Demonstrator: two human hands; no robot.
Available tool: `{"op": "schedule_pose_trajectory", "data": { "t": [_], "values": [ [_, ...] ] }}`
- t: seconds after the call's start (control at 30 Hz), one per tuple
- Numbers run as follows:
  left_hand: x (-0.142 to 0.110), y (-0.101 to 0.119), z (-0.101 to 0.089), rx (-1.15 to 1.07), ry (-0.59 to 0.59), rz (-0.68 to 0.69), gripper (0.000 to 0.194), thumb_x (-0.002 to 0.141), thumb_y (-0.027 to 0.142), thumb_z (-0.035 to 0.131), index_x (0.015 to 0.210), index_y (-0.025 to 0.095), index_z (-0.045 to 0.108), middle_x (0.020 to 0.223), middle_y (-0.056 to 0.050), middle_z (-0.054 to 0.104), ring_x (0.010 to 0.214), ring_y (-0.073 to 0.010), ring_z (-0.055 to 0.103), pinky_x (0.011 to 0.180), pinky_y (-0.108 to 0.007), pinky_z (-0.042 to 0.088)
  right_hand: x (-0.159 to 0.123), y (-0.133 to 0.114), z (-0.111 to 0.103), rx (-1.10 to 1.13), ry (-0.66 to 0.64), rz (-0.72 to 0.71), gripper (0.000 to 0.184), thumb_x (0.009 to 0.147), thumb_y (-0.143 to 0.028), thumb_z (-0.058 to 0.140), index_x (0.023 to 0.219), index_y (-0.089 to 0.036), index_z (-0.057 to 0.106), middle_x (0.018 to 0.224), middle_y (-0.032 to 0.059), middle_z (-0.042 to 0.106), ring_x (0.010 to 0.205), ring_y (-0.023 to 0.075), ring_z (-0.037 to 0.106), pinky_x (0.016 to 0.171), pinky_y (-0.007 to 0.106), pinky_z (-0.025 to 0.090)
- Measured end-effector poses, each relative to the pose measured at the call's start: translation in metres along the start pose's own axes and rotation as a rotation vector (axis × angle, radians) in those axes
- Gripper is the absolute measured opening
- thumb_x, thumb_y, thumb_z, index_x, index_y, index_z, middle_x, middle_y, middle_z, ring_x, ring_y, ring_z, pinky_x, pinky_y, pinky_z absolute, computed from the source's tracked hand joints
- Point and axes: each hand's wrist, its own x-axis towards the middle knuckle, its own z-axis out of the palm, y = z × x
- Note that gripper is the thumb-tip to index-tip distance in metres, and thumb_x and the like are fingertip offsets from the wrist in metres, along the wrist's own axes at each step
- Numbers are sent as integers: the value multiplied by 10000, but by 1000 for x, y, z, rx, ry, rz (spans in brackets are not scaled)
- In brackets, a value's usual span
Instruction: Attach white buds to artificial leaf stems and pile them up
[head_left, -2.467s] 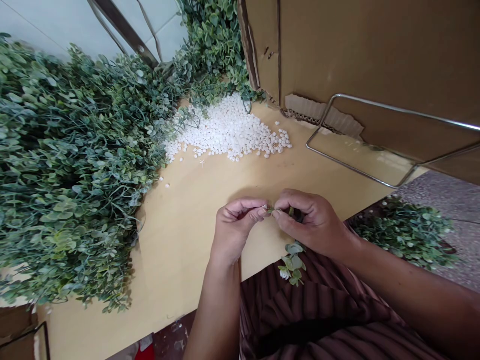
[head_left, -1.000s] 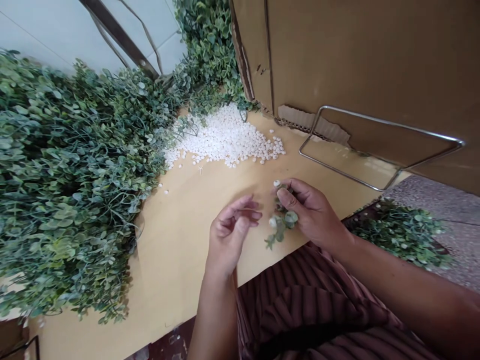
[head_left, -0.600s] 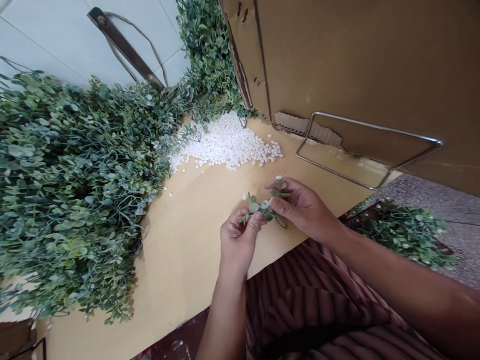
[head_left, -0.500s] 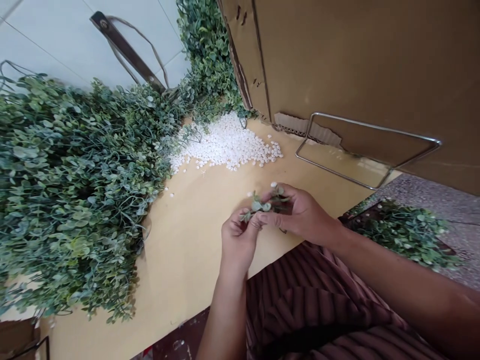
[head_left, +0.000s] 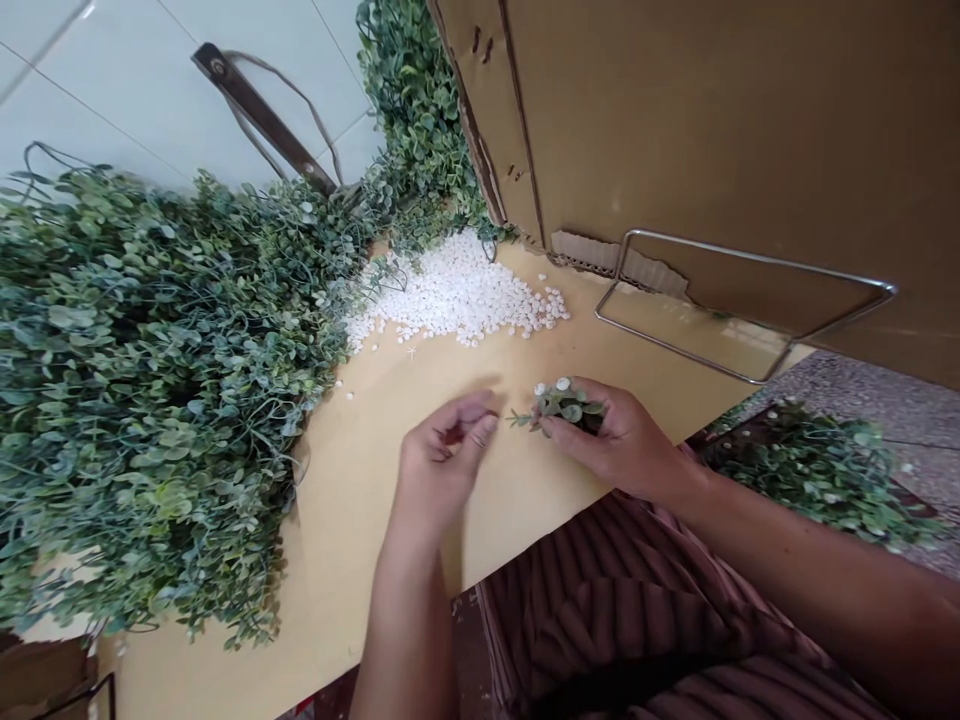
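Note:
My right hand (head_left: 622,445) is closed around a small artificial leafy sprig (head_left: 564,403) with white buds, held just above the tan table (head_left: 352,500). One thin stem tip pokes out to the left of its fingers. My left hand (head_left: 442,455) hovers a short way left of the sprig with its fingers loosely curved and apart, and nothing in them. Beyond both hands lies a pile of small white beads (head_left: 457,290).
A large heap of green artificial foliage (head_left: 150,380) covers the left of the table. A tall cardboard box (head_left: 712,120) stands at the back right, with a bent metal wire frame (head_left: 750,310) leaning by it. More sprigs (head_left: 817,470) lie low on the right. Striped cloth (head_left: 637,620) covers my lap.
My left hand let go of the sprig and drew away to the left. My right hand keeps the sprig, now bunched closer in its fingers.

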Motion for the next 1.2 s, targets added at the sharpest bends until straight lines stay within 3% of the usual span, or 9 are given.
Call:
{"op": "schedule_pose_trajectory", "data": {
  "t": [0.17,0.33,0.47,0.53,0.63,0.73,0.83,0.97,1.2],
  "values": [
    [42,-5,-9,353,197,108,193,699,260,637,849,150,690,788,-54,687,669,-139,596,661,-266,470,2,2,1,79,46,42,104,720,-251,585,740,-154,556,652,3,567,590,103,515,539,204,439],
    [78,-16,9,767,212,270,220,745,254,588,933,190,681,866,-51,649,687,-150,576,691,-289,437,5,-1,-1,112,42,86,199,638,-283,691,747,-153,584,699,14,613,642,123,564,613,237,478],
    [89,-16,17,911,239,314,175,781,216,531,848,202,692,862,-57,652,732,-178,580,688,-302,414,6,-2,-4,103,-27,80,196,673,-299,653,790,-147,617,752,38,644,684,145,594,655,269,491],
    [89,-15,16,841,237,312,145,771,228,547,796,201,687,834,-50,655,724,-174,574,690,-300,412,6,-3,-5,53,-54,58,161,701,-291,620,765,-144,616,707,24,611,653,133,575,627,254,476],
    [77,-13,11,472,209,205,96,731,249,597,742,184,667,741,-24,654,640,-132,560,643,-267,425,5,-4,-6,-47,-77,3,129,732,-271,587,716,-144,598,667,6,553,624,115,532,595,235,443],
    [47,-9,9,38,179,69,119,667,255,668,733,156,660,635,-3,644,532,-90,535,557,-225,429,3,-3,-4,-76,-74,-15,124,753,-267,565,730,-147,586,695,16,577,653,123,540,614,237,443],
    [12,-11,11,-231,133,-18,197,591,259,745,745,153,681,615,-4,661,517,-77,550,547,-209,455,0,-1,-1,-124,-69,5,134,761,-273,553,721,-149,582,680,20,596,642,129,541,595,235,438],
    [-13,-21,18,-369,82,-109,224,590,266,764,787,172,716,633,-9,681,549,-84,580,586,-221,491,-2,-1,1,-171,-93,15,129,741,-260,547,675,-152,570,630,13,584,585,124,519,551,233,426],
    [-12,-27,20,-386,62,-77,193,581,284,777,712,167,697,613,3,666,560,-80,582,580,-204,483,2,-4,-2,-162,-141,-12,110,713,-249,578,646,-167,547,671,16,593,626,137,555,573,240,438]
  ]
}}
